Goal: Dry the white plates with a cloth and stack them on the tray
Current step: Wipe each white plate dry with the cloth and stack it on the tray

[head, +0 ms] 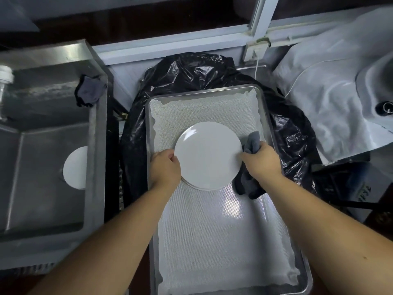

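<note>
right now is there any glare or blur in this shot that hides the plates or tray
Head view: soft overall, dim light. A bright reflection patch on the tray liner, a small glint on the top plate. Wide-angle bending curves the sink edges. The stack's lower rims still show beside the left hand.

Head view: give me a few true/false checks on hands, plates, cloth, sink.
1. The right hand grips a grey cloth. True.
2. The plates on the tray sit straight on bare metal. False: a white mesh liner covers the tray.
3. The left hand holds the top plate's left edge. True.
4. The sink holds no plates. False: a white plate lies in it.
</note>
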A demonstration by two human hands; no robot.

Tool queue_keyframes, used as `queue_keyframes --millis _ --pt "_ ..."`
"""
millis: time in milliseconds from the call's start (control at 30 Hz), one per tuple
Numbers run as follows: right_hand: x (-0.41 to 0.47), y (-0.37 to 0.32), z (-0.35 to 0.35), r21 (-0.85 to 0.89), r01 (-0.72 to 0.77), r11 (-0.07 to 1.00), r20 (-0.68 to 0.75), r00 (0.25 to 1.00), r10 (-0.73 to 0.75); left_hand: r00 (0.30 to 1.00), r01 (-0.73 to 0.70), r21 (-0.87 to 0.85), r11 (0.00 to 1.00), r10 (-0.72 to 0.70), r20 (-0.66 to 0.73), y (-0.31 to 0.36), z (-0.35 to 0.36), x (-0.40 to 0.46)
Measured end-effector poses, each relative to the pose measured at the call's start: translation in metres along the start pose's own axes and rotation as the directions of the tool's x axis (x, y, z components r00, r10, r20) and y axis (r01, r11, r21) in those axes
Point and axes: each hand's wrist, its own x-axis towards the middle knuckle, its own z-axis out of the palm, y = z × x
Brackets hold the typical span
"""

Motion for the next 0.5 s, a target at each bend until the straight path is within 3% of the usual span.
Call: queue_keyframes --millis 267,500 --pt "-0.031 0.027 -0.031 0.008 0.008 1.000 -0.022 1.000 -0.007 0.991 0.042 0.052 0.998 -0.048 0.129 -0.023 -0.017 -0.050" --pt "-0.082 0.051 -0.050 -0.105 0.133 0.985 0.024 0.991 -0.132 0.967 -0.114 0.236 0.965 0.054 0.248 -0.025 -0.039 -0.127"
